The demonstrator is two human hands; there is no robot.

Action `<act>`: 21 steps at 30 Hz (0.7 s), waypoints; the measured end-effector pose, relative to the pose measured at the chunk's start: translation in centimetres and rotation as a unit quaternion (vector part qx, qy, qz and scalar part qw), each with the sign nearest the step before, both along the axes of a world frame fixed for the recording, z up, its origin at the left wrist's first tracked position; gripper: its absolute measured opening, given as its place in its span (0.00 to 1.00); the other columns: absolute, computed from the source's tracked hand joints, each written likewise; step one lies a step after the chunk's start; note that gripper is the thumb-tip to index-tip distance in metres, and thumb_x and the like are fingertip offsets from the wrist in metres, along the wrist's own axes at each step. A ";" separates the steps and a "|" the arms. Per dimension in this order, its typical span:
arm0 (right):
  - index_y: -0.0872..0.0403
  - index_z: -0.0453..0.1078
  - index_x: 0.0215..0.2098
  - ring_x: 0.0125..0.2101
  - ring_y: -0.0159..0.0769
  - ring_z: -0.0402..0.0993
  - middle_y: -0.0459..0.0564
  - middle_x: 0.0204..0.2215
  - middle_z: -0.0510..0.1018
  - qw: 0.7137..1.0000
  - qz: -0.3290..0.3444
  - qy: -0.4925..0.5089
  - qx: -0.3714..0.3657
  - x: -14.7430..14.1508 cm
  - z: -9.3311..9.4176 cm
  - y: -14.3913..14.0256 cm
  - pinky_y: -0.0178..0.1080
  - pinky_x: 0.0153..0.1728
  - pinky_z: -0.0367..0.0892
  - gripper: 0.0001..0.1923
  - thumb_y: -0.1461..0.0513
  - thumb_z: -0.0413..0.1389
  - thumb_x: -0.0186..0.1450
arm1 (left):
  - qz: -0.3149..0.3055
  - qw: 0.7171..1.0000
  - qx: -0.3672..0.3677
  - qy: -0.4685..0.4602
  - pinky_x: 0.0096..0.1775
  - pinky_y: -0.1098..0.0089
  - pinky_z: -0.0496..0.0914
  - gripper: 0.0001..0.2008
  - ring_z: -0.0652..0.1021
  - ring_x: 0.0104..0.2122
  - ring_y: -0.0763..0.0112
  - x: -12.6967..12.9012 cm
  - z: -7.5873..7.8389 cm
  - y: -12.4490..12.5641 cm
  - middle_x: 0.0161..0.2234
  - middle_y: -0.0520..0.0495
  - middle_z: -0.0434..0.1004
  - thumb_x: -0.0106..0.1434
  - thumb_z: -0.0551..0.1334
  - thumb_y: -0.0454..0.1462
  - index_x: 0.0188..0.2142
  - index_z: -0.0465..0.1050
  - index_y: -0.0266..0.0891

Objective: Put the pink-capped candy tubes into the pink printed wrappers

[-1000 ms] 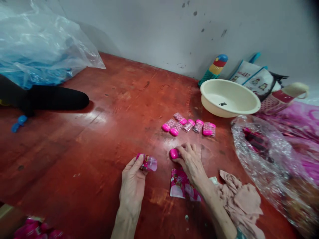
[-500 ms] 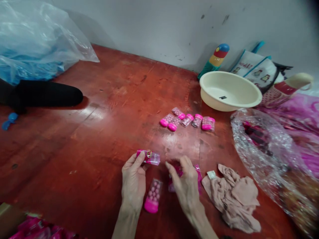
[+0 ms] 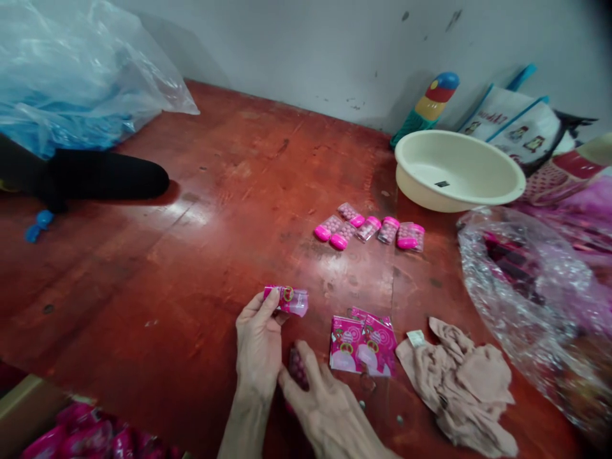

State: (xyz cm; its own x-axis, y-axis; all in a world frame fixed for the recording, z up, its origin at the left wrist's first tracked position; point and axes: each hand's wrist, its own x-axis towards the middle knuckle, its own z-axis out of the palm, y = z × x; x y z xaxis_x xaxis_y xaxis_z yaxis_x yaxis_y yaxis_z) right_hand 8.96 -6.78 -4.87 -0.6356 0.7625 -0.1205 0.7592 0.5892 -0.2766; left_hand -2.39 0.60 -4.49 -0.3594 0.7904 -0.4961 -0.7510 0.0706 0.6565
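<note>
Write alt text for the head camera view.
A person's left hand holds a pink sleeve above a red table while the right hand grips a small bead bottle. Flat pink sleeves, a beige cloth, more filled bottles and a cream basin lie nearby.

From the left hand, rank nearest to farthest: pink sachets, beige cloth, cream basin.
1. Pink sachets, just right of the left hand.
2. Beige cloth, farther right.
3. Cream basin, far back right by the wall.

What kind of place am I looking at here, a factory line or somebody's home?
Probably a home-style packing spot, not a factory line: a worn red wooden surface against a scuffed wall, a household cream basin, big plastic bags of stock, and small pink-capped candy tubes laid out by hand.
</note>
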 end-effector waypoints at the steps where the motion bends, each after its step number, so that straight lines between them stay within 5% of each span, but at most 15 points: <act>1: 0.54 0.63 0.54 0.35 0.50 0.77 0.65 0.52 0.69 1.000 0.002 -0.010 0.004 -0.4 0.0 -0.1 0.39 0.23 0.71 0.30 0.72 0.50 0.52 | -0.002 1.000 0.000 -0.001 0.29 0.74 0.71 0.04 0.75 0.25 0.76 -0.1 -0.1 0.0 0.24 0.53 0.76 0.48 0.68 0.31 0.25 0.74 0.34; 6: 0.51 0.68 0.44 0.33 0.46 0.76 0.57 0.44 0.76 0.999 -0.036 -0.031 0.024 -0.7 -0.6 0.2 0.39 0.25 0.71 0.22 0.72 0.52 0.52 | 0.001 1.000 -0.005 -0.021 0.30 0.72 0.73 0.05 0.76 0.26 0.75 -0.8 -0.5 -0.1 0.25 0.52 0.77 0.48 0.68 0.31 0.27 0.74 0.34; 10: 0.53 0.67 0.32 0.32 0.48 0.73 0.53 0.32 0.76 0.990 -0.119 0.068 -0.022 1.2 -0.3 1.3 0.47 0.32 0.70 0.12 0.68 0.60 0.50 | 0.002 1.000 0.003 -0.028 0.31 0.72 0.73 0.05 0.76 0.26 0.75 -1.0 -0.4 -0.1 0.25 0.52 0.77 0.49 0.68 0.31 0.27 0.74 0.34; 12: 0.52 0.64 0.33 0.29 0.42 0.73 0.49 0.29 0.76 0.954 -0.222 0.181 -0.089 2.2 0.2 1.8 0.42 0.29 0.70 0.11 0.66 0.60 0.53 | 0.000 1.000 0.003 -0.023 0.31 0.72 0.73 0.05 0.76 0.26 0.75 -0.8 -0.3 -0.1 0.25 0.51 0.78 0.49 0.69 0.31 0.27 0.75 0.34; 14: 0.52 0.62 0.36 0.26 0.37 0.72 0.47 0.28 0.76 0.887 -0.327 0.294 -0.142 2.8 0.8 2.3 0.36 0.26 0.68 0.11 0.63 0.58 0.57 | -0.003 1.000 0.003 -0.015 0.31 0.73 0.73 0.05 0.77 0.26 0.75 -0.6 -0.2 -0.1 0.25 0.51 0.78 0.48 0.69 0.31 0.26 0.75 0.34; 17: 0.52 0.61 0.36 0.25 0.35 0.72 0.47 0.28 0.76 0.808 -0.410 0.389 -0.167 2.7 1.6 2.8 0.35 0.25 0.67 0.14 0.57 0.59 0.56 | -0.007 1.000 -0.001 -0.001 0.31 0.75 0.72 0.05 0.77 0.27 0.74 -0.1 0.0 -0.2 0.26 0.49 0.79 0.47 0.70 0.32 0.26 0.76 0.34; 21: 0.53 0.62 0.36 0.24 0.35 0.72 0.47 0.26 0.76 0.788 -0.446 0.396 -0.154 1.7 2.2 3.3 0.34 0.24 0.66 0.15 0.55 0.59 0.55 | -0.021 1.000 0.003 0.016 0.32 0.73 0.72 0.05 0.78 0.28 0.72 0.5 0.1 -0.4 0.27 0.47 0.80 0.46 0.70 0.33 0.25 0.77 0.35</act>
State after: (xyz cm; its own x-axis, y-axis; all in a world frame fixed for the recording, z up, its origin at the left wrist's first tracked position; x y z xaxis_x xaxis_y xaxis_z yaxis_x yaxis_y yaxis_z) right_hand 10.63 -3.46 -2.64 0.1668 0.9606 -0.2225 0.3512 -0.2687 -0.8969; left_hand -1.88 0.19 -4.42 -0.3406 0.8078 -0.4811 -0.7264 0.0988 0.6802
